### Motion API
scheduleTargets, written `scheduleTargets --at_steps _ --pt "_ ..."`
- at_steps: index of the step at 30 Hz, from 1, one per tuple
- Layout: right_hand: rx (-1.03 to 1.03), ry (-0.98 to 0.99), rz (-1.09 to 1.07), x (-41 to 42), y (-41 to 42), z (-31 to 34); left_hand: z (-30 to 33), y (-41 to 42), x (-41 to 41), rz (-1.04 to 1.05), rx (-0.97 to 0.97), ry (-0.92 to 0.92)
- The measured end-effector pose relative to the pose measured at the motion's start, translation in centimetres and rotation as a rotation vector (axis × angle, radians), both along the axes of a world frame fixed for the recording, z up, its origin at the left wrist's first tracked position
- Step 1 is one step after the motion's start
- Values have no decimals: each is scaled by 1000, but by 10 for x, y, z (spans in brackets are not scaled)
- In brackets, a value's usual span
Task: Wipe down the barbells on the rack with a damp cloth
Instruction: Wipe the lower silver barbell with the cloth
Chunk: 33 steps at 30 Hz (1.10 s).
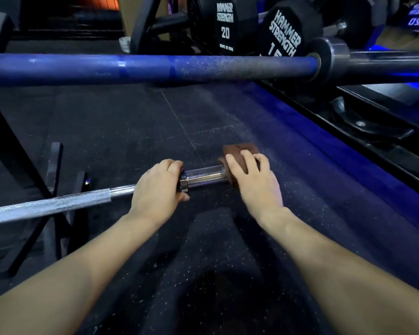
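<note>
A silver barbell runs from the lower left toward the centre and ends in a shiny chrome sleeve. My left hand grips the bar just at the sleeve's collar. A brown cloth is wrapped over the sleeve's outer end, and my right hand holds it there with fingers curled over it. A second barbell, blue with a dusty worn patch, lies across the view higher up, its dark sleeve at the right.
The black rack frame stands at the left with upright pegs. Black dumbbells marked 20 and 15 sit on a rack at the back right. Speckled rubber flooring lies below, lit blue along the right side.
</note>
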State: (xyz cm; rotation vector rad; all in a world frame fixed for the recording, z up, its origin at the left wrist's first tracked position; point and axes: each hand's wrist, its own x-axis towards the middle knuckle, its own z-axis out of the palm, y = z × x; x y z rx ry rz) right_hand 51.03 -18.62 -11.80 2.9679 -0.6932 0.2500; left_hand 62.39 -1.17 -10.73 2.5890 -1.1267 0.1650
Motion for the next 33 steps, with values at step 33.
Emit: scheduleTargets --at_steps 33 --pt "-159 -204 -72 8 11 -8 2 1 0 16 -1 94"
